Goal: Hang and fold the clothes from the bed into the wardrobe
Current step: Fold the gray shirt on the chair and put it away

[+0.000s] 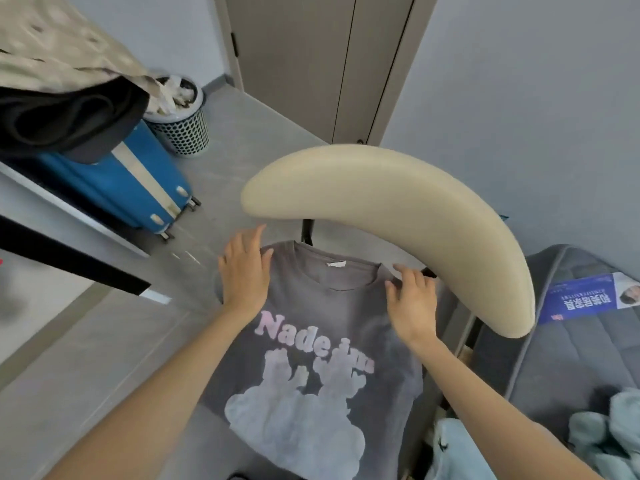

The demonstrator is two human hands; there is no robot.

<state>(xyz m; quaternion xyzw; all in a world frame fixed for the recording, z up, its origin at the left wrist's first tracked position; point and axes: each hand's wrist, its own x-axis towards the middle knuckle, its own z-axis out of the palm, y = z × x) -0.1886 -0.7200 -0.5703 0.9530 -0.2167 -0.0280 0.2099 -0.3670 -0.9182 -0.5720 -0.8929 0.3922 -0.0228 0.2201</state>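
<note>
A grey T-shirt point(322, 341) with pink lettering and a pale cloud print lies spread on a chair seat, collar away from me. My left hand point(246, 271) lies flat on the shirt's left shoulder with straight fingers. My right hand point(412, 299) rests on the right shoulder by the collar, fingertips bent slightly onto the fabric. The chair's curved cream backrest point(398, 230) arcs over the collar. Pale blue and teal clothes point(602, 431) lie on the grey mattress point(561, 358) at the lower right.
A blue suitcase point(138, 181) stands at the left with dark and beige clothes point(62, 84) hanging above it. A perforated bin point(183, 126) stands behind it. A closed door point(311, 64) is at the back. A blue leaflet point(588, 299) lies on the mattress.
</note>
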